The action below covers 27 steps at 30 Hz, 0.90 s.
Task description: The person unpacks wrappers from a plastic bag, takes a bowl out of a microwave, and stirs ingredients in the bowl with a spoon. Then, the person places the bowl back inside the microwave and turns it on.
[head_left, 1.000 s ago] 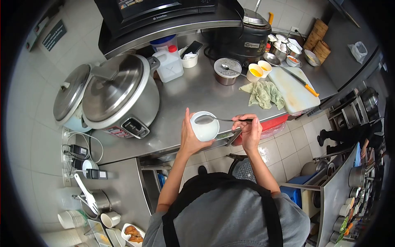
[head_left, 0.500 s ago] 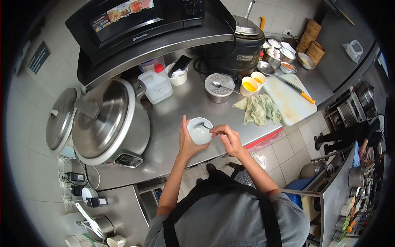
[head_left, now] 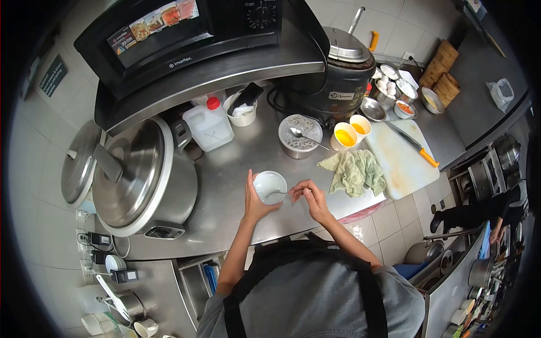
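Observation:
My left hand (head_left: 256,204) wraps the side of a small white bowl (head_left: 261,184), thumb and fingers spread round its wall. Pale liquid seems to lie in the bowl. From the right, my right hand (head_left: 311,200) pinches the handle end of a metal spoon (head_left: 277,192), whose head dips inside the bowl. Beyond the bowl stands a metal pot (head_left: 297,152) of greyish, speckled contents with another spoon (head_left: 309,137) laid across it. Two paper cups of yellow liquid, the nearer cup (head_left: 342,142) and the farther cup (head_left: 361,125), are beside a crumpled green cloth (head_left: 354,173).
At right a white cutting board (head_left: 403,169) carries a knife with an orange handle (head_left: 428,157). A large rice cooker (head_left: 180,197) fills the left side, near a plastic jug (head_left: 208,129). A microwave (head_left: 225,39) sits on the shelf above. A person (head_left: 479,211) stands far right.
The spoon has swung from the bowl's upper part to its lower right part. My right hand has shifted slightly with it. The view has moved, so the counter items appear lower.

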Each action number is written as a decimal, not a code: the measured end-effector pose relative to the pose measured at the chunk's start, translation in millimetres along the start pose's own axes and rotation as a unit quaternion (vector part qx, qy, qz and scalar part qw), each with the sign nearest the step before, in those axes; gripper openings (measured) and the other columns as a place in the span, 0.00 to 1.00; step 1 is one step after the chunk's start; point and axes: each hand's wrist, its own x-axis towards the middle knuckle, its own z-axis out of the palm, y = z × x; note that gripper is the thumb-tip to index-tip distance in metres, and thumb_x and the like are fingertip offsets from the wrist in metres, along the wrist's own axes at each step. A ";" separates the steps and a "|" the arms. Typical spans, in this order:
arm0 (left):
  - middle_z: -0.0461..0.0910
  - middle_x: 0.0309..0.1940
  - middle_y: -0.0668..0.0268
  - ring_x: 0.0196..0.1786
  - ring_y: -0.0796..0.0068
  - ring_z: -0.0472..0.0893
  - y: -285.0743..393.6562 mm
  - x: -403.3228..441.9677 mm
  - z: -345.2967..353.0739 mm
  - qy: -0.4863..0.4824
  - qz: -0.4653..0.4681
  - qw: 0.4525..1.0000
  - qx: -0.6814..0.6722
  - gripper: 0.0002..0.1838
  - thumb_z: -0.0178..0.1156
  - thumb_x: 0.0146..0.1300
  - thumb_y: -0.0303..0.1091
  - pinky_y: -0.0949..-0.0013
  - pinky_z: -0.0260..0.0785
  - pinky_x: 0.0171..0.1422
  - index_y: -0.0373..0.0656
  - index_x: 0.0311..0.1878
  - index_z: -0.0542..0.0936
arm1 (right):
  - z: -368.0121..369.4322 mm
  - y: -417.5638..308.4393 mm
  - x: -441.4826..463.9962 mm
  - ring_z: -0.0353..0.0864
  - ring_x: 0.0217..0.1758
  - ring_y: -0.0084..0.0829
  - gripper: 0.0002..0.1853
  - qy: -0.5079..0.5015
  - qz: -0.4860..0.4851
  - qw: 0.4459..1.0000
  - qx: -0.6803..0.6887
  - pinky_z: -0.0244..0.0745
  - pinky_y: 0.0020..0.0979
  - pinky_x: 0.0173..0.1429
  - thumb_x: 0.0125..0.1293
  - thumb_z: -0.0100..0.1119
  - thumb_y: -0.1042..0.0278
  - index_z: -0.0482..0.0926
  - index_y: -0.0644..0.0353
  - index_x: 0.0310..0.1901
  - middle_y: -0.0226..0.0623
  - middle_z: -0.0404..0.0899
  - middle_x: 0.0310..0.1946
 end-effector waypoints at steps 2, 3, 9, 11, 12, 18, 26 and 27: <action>0.66 0.59 0.52 0.63 0.51 0.66 -4.2 0.8 1.6 -0.003 0.000 1.000 -0.011 0.73 0.81 0.22 0.35 0.54 0.58 0.68 0.37 0.72 0.41 | 4.5 12.7 3.4 0.79 0.36 0.26 0.14 0.009 0.005 1.000 0.027 0.74 0.29 0.45 0.75 0.39 0.63 0.71 0.66 0.45 0.40 0.80 0.39; 0.66 0.59 0.52 0.63 0.51 0.66 -6.8 0.8 2.2 -0.004 0.001 1.000 -0.015 0.73 0.81 0.22 0.35 0.54 0.58 0.68 0.37 0.72 0.41 | 6.0 18.0 5.3 0.79 0.37 0.27 0.15 0.015 0.008 0.999 0.040 0.74 0.29 0.46 0.75 0.38 0.62 0.71 0.66 0.45 0.40 0.80 0.39; 0.66 0.59 0.53 0.63 0.51 0.66 -18.7 4.3 0.0 -0.027 0.002 0.999 -0.029 0.73 0.81 0.23 0.35 0.54 0.58 0.68 0.38 0.72 0.40 | 8.6 46.6 17.9 0.80 0.41 0.33 0.19 0.058 0.044 0.992 0.101 0.74 0.34 0.50 0.76 0.35 0.56 0.68 0.66 0.47 0.49 0.78 0.43; 0.66 0.59 0.53 0.63 0.51 0.66 -26.7 6.0 0.1 -0.040 0.004 0.998 -0.052 0.73 0.80 0.24 0.36 0.54 0.57 0.68 0.38 0.72 0.39 | 7.3 53.7 19.5 0.80 0.40 0.33 0.20 0.099 0.058 0.986 0.122 0.74 0.34 0.49 0.76 0.35 0.55 0.68 0.66 0.46 0.49 0.78 0.42; 0.66 0.59 0.53 0.63 0.51 0.66 -28.0 7.9 -1.2 -0.046 0.007 0.997 -0.061 0.73 0.80 0.24 0.37 0.54 0.57 0.68 0.38 0.72 0.39 | 6.7 55.3 21.1 0.80 0.39 0.33 0.20 0.119 0.064 0.982 0.131 0.74 0.33 0.48 0.76 0.34 0.55 0.69 0.66 0.46 0.49 0.78 0.42; 0.63 0.62 0.49 0.65 0.50 0.64 -31.2 16.3 -10.7 -0.096 0.006 0.994 -0.048 0.77 0.81 0.24 0.40 0.52 0.55 0.69 0.39 0.73 0.34 | 5.0 61.5 18.0 0.82 0.36 0.32 0.24 0.216 0.135 0.958 0.134 0.76 0.30 0.44 0.76 0.35 0.51 0.72 0.67 0.45 0.47 0.80 0.37; 0.54 0.70 0.45 0.71 0.52 0.59 -8.5 18.3 -61.7 -0.067 0.029 0.997 0.040 0.56 0.74 0.43 0.36 0.57 0.53 0.71 0.39 0.72 0.49 | -2.3 58.1 17.8 0.78 0.44 0.26 0.22 0.273 0.180 0.945 -0.012 0.72 0.28 0.46 0.74 0.40 0.52 0.76 0.64 0.48 0.37 0.82 0.40; 0.58 0.68 0.44 0.68 0.54 0.65 -3.9 13.7 -77.3 -0.048 0.044 0.996 0.054 0.48 0.71 0.48 0.32 0.59 0.58 0.69 0.38 0.71 0.55 | -4.5 56.4 18.8 0.77 0.48 0.26 0.22 0.287 0.171 0.942 -0.033 0.72 0.28 0.47 0.74 0.41 0.53 0.77 0.64 0.49 0.37 0.82 0.42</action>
